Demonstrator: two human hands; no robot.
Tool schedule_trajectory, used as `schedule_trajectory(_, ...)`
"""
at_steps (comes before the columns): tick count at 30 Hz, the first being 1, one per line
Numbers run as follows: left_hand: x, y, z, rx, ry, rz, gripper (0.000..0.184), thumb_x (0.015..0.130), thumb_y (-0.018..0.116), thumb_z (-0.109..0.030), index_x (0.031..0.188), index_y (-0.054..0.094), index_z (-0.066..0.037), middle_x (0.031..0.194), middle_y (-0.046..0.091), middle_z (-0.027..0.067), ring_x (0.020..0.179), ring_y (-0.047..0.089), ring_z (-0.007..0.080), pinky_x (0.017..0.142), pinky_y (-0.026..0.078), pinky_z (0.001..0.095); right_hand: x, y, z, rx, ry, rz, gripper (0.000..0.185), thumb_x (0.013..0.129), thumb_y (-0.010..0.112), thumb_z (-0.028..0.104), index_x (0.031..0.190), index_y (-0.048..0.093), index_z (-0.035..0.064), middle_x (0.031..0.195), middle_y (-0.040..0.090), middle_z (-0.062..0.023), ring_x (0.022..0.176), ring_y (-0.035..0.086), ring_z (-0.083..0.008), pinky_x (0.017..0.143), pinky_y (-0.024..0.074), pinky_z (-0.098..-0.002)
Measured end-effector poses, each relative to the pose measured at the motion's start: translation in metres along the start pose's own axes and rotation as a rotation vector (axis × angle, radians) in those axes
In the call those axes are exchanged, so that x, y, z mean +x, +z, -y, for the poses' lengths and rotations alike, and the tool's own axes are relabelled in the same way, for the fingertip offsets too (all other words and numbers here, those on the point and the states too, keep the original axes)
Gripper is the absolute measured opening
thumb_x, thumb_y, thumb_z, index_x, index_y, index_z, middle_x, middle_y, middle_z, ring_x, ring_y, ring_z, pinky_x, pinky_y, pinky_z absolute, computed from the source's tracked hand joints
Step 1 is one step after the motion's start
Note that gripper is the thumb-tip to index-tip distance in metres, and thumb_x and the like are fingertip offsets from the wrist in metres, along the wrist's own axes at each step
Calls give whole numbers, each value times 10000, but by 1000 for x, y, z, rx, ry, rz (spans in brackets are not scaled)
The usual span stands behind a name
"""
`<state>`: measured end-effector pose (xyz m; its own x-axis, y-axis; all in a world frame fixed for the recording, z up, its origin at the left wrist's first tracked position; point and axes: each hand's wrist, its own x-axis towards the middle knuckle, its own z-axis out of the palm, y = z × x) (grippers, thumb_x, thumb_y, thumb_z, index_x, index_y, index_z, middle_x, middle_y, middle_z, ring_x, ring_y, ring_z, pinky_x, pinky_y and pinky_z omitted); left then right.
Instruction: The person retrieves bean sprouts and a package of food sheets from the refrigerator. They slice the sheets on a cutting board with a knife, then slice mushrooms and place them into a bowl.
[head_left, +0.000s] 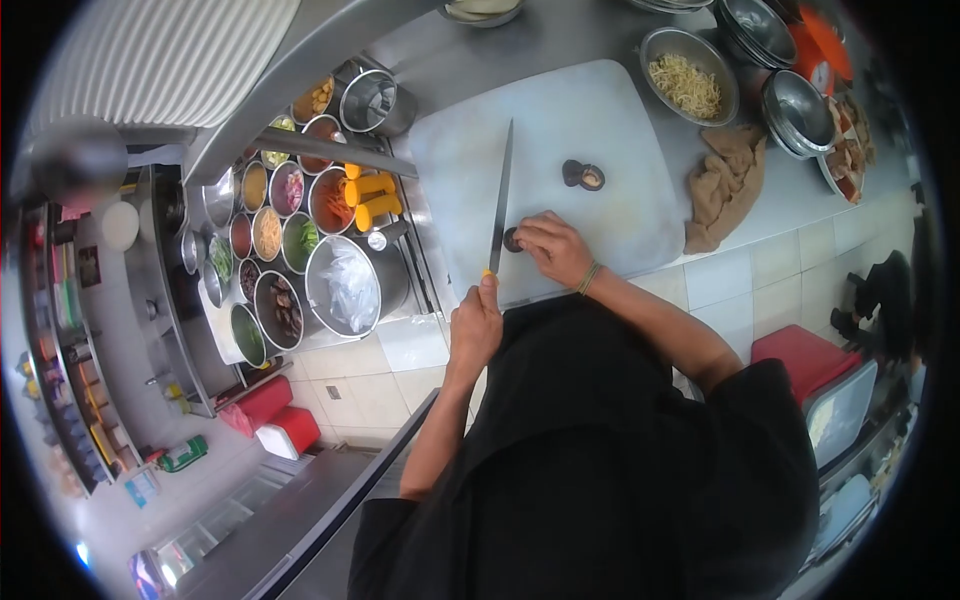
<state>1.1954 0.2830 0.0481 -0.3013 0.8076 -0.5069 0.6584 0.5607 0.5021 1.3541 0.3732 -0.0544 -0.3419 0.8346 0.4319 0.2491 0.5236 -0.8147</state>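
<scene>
Gripping a long kitchen knife [504,190] in the left hand [475,320], with fingers clamped round its handle. Pressing a dark mushroom [512,240], near side of the white cutting board [460,180], under the right hand [555,247], with fingers bunched together.

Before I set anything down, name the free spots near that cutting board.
Bare patches: the cutting board beyond the dark pieces, its strip left of the knife, and the steel counter beyond the board, left of the sprout bowl. Crowded: steel containers fill the left, the cloth borders the right, and the left hand and right hand occupy the near edge.
</scene>
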Motion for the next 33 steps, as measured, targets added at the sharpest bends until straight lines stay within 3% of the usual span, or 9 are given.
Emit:
schedule_trajectory(4,-3,6,-2,-1,-47,17,582,1029,316,-455,922,595,45,842,612,351,864,569,549,743,439,576,1,-1,-2,0,1,-15,113,799,679,-10,910,668,8,948,661,-109,860,614,-292,738,517,-375)
schedule_trajectory(6,2,21,5,57,-39,-46,575,1029,323,-452,909,586,45,817,606,355,846,570,553,725,438,582,-2,0,-3,2,43,11,105,811,640,23,910,675,34,981,658,-92,908,611,-274,798,519,-367)
schedule_trajectory(16,2,3,-13,10,23,-54,561,1026,345,-436,883,570,58,786,600,356,813,565,559,713,424,604,0,0,-3,-4,40,12,116,792,681,-11,907,671,7,949,666,-104,879,623,-288,747,523,-373)
schedule_trajectory(20,10,36,7,71,23,-101,540,1027,352,-423,886,566,52,774,598,357,793,564,561,703,431,603,-1,1,-6,16,48,6,93,801,654,26,893,669,31,963,658,-77,901,611,-261,780,521,-361)
schedule_trajectory(23,27,35,1,22,145,-157,534,1028,356,-419,880,564,50,739,597,346,759,567,558,671,443,592,-3,0,-3,12,48,18,85,804,657,30,887,670,32,962,659,-75,910,613,-260,785,523,-360)
schedule_trajectory(27,19,5,-24,16,27,-66,568,1028,340,-437,886,578,59,784,600,360,834,571,558,722,440,596,0,0,-1,-5,70,26,86,799,663,36,884,673,31,961,661,-69,913,612,-261,787,521,-365)
schedule_trajectory(33,5,36,-2,80,18,-96,548,1028,344,-422,877,577,50,786,597,366,813,572,561,718,436,607,1,-3,2,2,38,-1,94,791,679,-4,885,675,4,937,660,-100,881,617,-281,750,519,-365)
